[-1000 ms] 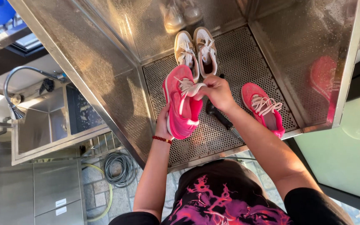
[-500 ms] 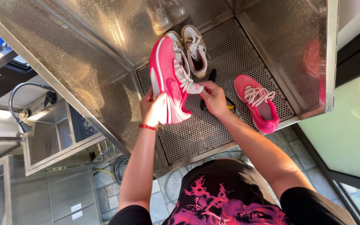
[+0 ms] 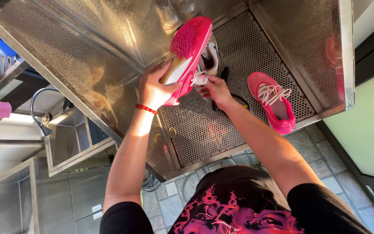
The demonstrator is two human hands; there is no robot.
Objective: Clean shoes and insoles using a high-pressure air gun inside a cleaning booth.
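Observation:
My left hand (image 3: 154, 89) grips a bright pink sneaker (image 3: 187, 47) by its heel, turned so its patterned sole faces me. My right hand (image 3: 213, 89) pinches the shoe's white laces or tongue at its underside. Both hands hold it above the perforated floor of a steel wash basin (image 3: 204, 130). The matching pink sneaker (image 3: 271, 102) lies on the basin floor to the right, laces up. A white and tan sneaker (image 3: 211, 58) stands behind the held shoe, mostly hidden by it.
A dark handled tool (image 3: 221, 78) lies on the basin floor under my right hand. Steel basin walls rise at the left, back and right. A smaller sink with a faucet (image 3: 37, 115) stands at the left. Stone floor tiles lie below.
The pink sneaker has been rotated from side-on to sole-up and lifted toward the back of the basin. My left hand shifted to the heel; my right hand stays on the laces.

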